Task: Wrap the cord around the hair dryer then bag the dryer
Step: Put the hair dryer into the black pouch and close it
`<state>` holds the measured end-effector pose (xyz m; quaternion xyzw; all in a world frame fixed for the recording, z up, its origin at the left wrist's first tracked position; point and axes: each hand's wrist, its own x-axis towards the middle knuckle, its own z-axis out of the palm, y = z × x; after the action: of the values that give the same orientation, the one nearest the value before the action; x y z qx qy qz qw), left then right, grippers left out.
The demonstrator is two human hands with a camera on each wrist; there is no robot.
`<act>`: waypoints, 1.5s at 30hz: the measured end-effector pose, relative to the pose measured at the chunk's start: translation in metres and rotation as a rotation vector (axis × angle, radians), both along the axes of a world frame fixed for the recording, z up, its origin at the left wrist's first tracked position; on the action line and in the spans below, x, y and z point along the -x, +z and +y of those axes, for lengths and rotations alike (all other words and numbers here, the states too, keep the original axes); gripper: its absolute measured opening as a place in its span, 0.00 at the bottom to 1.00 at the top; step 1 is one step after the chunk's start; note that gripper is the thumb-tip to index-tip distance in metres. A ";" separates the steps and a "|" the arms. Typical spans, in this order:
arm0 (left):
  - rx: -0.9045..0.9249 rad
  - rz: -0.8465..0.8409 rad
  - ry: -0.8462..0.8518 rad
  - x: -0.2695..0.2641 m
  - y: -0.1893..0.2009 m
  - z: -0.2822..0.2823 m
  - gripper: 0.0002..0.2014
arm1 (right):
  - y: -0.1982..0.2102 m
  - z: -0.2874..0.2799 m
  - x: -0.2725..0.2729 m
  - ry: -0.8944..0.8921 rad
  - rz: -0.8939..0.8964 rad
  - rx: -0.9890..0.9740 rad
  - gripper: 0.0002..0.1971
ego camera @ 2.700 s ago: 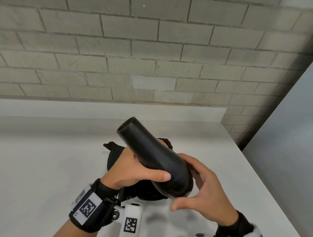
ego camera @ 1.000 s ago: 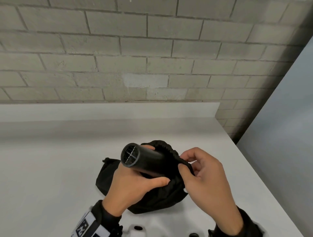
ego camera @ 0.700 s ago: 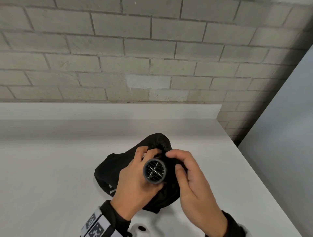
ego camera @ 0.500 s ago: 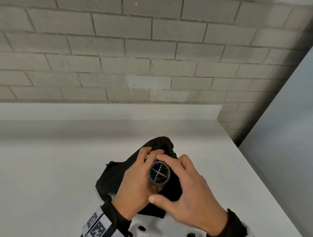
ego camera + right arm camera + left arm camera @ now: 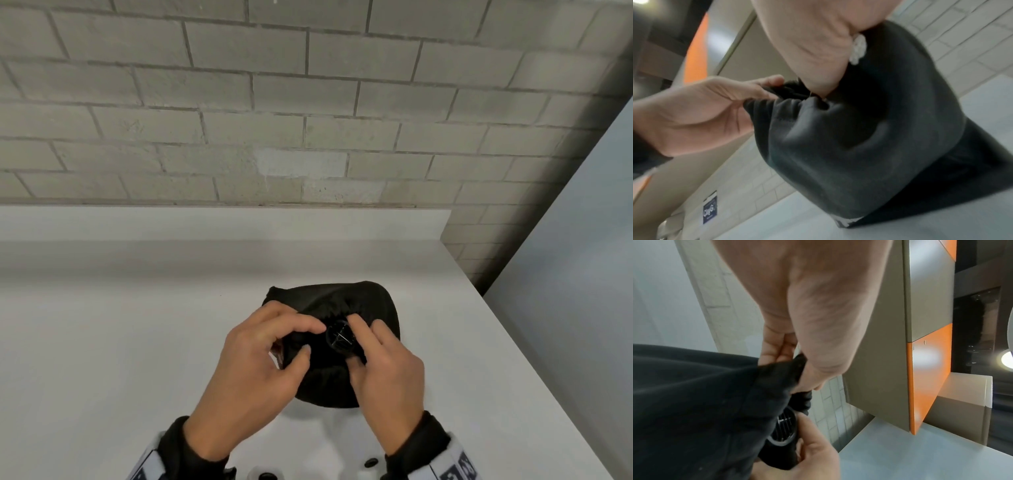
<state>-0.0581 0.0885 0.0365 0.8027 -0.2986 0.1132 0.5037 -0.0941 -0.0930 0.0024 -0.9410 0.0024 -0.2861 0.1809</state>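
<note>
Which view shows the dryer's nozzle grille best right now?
Head view: the nozzle grille faces the camera, poking from the black bag. Left wrist shows it edge-on, half covered by fabric. Right wrist shows only the bag.

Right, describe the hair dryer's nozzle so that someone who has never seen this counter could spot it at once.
Start at the white counter below the grey brick wall; near its front edge sits a black drawstring bag. The left hand and right hand pinch the bag's gathered mouth, and between their fingertips pokes the hair dryer's nozzle. It is the only hard, round thing there: a black ring with a grille across it, amid soft fabric.
</note>
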 end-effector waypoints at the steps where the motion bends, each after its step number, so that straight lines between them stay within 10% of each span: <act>1: 0.006 0.007 -0.001 0.001 -0.001 -0.001 0.22 | -0.004 0.000 -0.002 -0.037 -0.006 0.011 0.31; 13: -0.064 0.216 0.054 0.000 -0.028 0.023 0.14 | -0.048 -0.024 -0.006 0.177 0.365 0.127 0.28; 19: -0.009 0.443 0.134 0.008 -0.038 0.035 0.16 | -0.050 -0.051 0.016 0.444 0.603 -0.298 0.24; 23: -0.010 0.516 0.161 0.014 -0.049 0.045 0.15 | -0.053 -0.070 0.037 0.282 0.421 -0.466 0.16; 29: -0.039 0.591 0.107 0.027 -0.064 0.056 0.16 | -0.064 -0.061 0.055 0.174 0.668 -0.447 0.12; 45: -0.040 0.561 0.176 0.035 -0.072 0.075 0.14 | -0.067 -0.067 0.068 0.104 0.635 -0.629 0.06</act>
<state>-0.0934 0.1636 -0.0358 0.8354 -0.0789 -0.0759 0.5387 -0.1623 -0.1597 -0.0643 -0.8803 0.0974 0.0407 0.4625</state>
